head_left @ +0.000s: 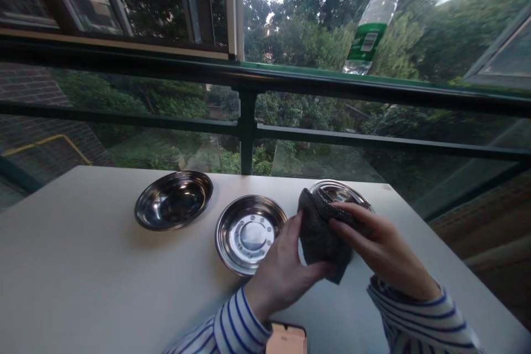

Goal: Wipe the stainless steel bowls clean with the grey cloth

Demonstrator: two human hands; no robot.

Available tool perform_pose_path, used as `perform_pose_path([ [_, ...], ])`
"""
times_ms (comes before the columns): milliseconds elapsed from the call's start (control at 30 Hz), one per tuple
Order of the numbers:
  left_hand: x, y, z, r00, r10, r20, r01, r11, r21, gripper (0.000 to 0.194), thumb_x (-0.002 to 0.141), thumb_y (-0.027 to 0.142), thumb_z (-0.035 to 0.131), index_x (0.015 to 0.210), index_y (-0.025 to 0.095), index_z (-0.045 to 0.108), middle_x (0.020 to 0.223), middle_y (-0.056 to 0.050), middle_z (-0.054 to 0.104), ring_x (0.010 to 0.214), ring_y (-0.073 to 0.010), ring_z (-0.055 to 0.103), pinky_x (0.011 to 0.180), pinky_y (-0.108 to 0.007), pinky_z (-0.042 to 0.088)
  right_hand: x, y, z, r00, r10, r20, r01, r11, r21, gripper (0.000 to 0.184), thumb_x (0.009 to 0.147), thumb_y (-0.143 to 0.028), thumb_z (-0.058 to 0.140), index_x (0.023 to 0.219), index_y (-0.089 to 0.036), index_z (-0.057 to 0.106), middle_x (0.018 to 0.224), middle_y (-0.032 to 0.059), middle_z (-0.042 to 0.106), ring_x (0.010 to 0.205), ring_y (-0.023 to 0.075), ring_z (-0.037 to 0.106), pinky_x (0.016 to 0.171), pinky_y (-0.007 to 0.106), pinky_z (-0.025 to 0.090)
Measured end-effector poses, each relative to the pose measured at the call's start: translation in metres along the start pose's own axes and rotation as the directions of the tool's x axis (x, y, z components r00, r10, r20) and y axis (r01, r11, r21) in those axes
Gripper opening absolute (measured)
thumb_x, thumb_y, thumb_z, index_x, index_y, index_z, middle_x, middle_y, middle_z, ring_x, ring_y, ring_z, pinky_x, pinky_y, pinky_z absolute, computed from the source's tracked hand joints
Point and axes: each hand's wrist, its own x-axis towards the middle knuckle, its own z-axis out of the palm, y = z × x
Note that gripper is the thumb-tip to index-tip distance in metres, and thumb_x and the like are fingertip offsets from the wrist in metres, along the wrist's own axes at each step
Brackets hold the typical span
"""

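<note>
A dark grey cloth (323, 240) is held up above the right part of the table between both of my hands. My left hand (284, 268) grips its left and lower edge, with the thumb along the bottom. The fingers of my right hand (384, 243) pinch it from the right, near the top. Whether anything is wrapped inside the cloth, I cannot tell. Just behind it sits a shiny metal bowl (338, 191), partly hidden by the cloth and my right hand. Another metal bowl (251, 232) stands left of the cloth, partly covered by my left hand. A third metal bowl (174, 202) lies farther left.
The white table (103, 282) ends at a dark green railing (290, 77) with glass panels. A clear plastic bottle (369, 38) with a green label stands on the rail at right. By my left sleeve, a phone-like flat object (286, 339) lies at the bottom edge.
</note>
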Motion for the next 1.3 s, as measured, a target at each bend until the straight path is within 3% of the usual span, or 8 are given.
perform_pose_path([
  [333, -0.0016, 0.0011, 0.0060, 0.999, -0.047, 0.005, 0.047, 0.998, -0.028, 0.072, 0.065, 0.032, 0.068, 0.131, 0.022, 0.041, 0.129, -0.011, 0.050, 0.119, -0.0301, 0.042, 0.099, -0.045, 0.032, -0.0003, -0.0005, -0.0026, 1.000, 0.018, -0.011, -0.018, 1.000, -0.019, 0.029, 0.078, -0.038, 0.058, 0.099, -0.018, 0.064, 0.096, 0.0069, 0.068, 0.087, 0.0226, 0.064, 0.075, 0.032, 0.054],
  [700, -0.0030, 0.0066, 0.0084, 0.999, -0.018, 0.044, 0.018, 1.000, 0.003, 0.048, 0.070, 0.026, 0.064, 0.116, 0.023, 0.052, 0.108, -0.004, 0.062, 0.095, -0.0214, 0.056, 0.081, -0.033, 0.042, -0.0013, -0.0005, -0.0044, 0.999, 0.032, 0.015, -0.032, 0.999, -0.010, 0.030, 0.078, -0.038, 0.058, 0.100, -0.019, 0.064, 0.095, 0.0062, 0.068, 0.086, 0.0219, 0.064, 0.074, 0.031, 0.055],
  [1300, -0.0032, 0.0081, 0.0078, 0.998, -0.019, 0.061, 0.019, 1.000, 0.005, 0.043, 0.072, 0.026, 0.061, 0.114, 0.022, 0.054, 0.105, -0.004, 0.063, 0.093, -0.0210, 0.057, 0.079, -0.031, 0.042, -0.0020, 0.0024, -0.0071, 0.999, 0.028, 0.033, -0.026, 0.998, -0.052, 0.030, 0.079, -0.038, 0.057, 0.102, -0.020, 0.063, 0.095, 0.0058, 0.068, 0.085, 0.0216, 0.064, 0.073, 0.030, 0.055],
])
